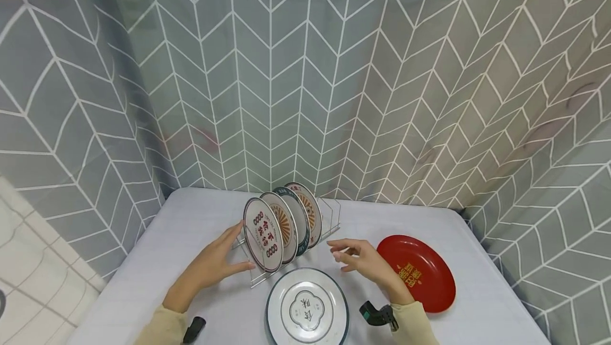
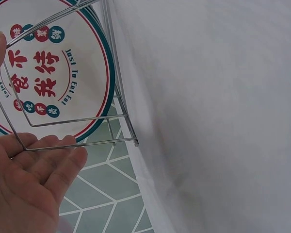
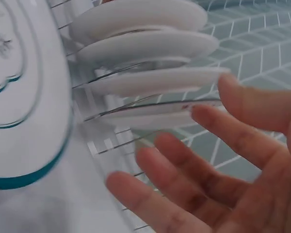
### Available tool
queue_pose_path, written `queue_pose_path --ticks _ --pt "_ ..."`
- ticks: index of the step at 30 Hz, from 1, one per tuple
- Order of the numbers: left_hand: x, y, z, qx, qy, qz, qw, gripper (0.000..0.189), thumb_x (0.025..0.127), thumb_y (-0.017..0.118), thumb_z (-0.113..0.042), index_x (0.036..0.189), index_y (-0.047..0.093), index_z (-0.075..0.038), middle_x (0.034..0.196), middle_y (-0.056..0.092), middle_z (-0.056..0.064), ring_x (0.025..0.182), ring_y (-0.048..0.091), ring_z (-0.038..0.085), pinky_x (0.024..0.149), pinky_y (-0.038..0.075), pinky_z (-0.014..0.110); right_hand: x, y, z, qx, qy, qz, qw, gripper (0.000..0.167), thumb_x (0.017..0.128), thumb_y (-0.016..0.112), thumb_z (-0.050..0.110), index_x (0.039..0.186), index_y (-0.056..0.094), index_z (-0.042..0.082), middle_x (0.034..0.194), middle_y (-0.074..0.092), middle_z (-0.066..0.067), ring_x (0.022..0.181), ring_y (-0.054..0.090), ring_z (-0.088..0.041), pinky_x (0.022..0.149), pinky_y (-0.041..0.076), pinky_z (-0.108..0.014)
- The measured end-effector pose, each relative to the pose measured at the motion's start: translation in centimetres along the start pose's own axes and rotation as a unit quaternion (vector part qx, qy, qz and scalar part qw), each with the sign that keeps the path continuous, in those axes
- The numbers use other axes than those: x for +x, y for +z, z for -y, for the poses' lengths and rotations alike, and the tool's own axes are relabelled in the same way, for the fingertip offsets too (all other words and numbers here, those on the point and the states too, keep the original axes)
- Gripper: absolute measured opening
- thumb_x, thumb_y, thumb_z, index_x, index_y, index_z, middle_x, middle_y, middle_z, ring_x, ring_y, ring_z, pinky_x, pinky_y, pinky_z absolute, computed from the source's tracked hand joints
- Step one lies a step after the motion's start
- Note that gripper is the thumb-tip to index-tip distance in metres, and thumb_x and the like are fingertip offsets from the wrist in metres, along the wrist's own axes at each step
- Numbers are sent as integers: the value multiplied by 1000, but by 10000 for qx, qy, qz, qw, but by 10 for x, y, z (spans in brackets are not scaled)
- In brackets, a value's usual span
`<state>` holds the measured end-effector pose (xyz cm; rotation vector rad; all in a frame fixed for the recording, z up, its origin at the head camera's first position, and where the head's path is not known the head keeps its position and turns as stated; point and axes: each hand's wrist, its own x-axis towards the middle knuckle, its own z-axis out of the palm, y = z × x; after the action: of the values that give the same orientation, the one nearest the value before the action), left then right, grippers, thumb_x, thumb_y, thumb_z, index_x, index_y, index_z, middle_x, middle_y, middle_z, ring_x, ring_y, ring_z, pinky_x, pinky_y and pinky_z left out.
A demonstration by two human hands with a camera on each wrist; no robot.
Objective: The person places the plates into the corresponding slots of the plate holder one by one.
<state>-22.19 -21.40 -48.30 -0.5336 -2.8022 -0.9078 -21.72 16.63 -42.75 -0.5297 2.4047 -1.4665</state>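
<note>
A wire plate rack [image 1: 331,228] stands near the middle of the table, with several round patterned plates upright in it. My left hand [image 1: 215,260] holds the rack's left end, thumb and fingers spread across the wire. In the left wrist view the fingers lie behind the wire, close to the front plate [image 2: 92,63], which is white with red characters and a teal rim. To the rack's right my right hand [image 1: 363,262] hovers with loosely bent, spread fingers and holds nothing. A white plate [image 1: 305,331] with a teal edge lies before the rack, between the hands.
A red oval plate [image 1: 436,276] with gold characters lies on the table's right side, beside the right forearm. White cloth covers the table [image 1: 210,209]. Grey curtains [image 1: 286,95] with white zigzag lines hang behind it and along the sides.
</note>
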Motion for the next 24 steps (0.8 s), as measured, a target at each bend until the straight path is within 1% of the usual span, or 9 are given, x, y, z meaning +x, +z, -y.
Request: queue_pose_path --ticks 3,6,8,11,15,19,24 --pt "0 -2 1 15 17 45 10000 109 75 72 -65 157 23 -12 157 33 19 139 40 43 110 38 60 -2 5 -13 221 216 382 9988 41 96 63 23 132 60 3 126 61 -26 96 63 -26 80 62 -42" --pt "1 -3 0 -23 -14 101 9999 109 75 71 -66 157 22 -13 157 32 18 140 38 42 111 37 61 0 7 -22 222 287 623 9974 43 95 63 19 133 59 0 122 61 -26 93 62 -24 81 62 -45" --pt "1 -3 -1 -22 -47 124 9999 109 76 72 -65 157 22 -13 158 32 18 140 38 43 111 36 62 1 9 -29 182 297 766 9965 44 94 63 18 133 57 -1 118 63 -24 91 62 -23 81 62 -43" --pt "0 -3 -2 -24 -61 94 9999 108 76 73 -63 157 23 -13 157 32 18 140 38 43 110 37 62 5 13 -38 125 347 956 9947 44 95 63 19 134 57 0 113 65 -19 88 63 -20 80 61 -34" --pt "-1 -3 -3 31 -14 56 10000 109 76 72 -64 157 22 -12 157 33 19 139 40 43 110 38 61 9 21 -54 92 339 1078 9935 42 94 64 18 133 59 1 108 65 -12 84 57 -14 73 56 -22" --pt "-1 -3 -3 77 15 54 10000 109 75 72 -64 157 23 -12 156 33 20 138 41 44 109 39 60 11 25 -64 193 392 1050 9935 39 95 64 17 131 61 3 107 63 -8 82 52 -13 67 49 -21" --pt "-1 -3 -2 73 -62 76 9999 110 75 72 -66 157 22 -14 157 32 19 139 40 43 110 39 60 12 22 -63 290 513 1174 9913 40 95 64 20 132 61 4 108 65 -9 83 51 -14 70 49 -21"
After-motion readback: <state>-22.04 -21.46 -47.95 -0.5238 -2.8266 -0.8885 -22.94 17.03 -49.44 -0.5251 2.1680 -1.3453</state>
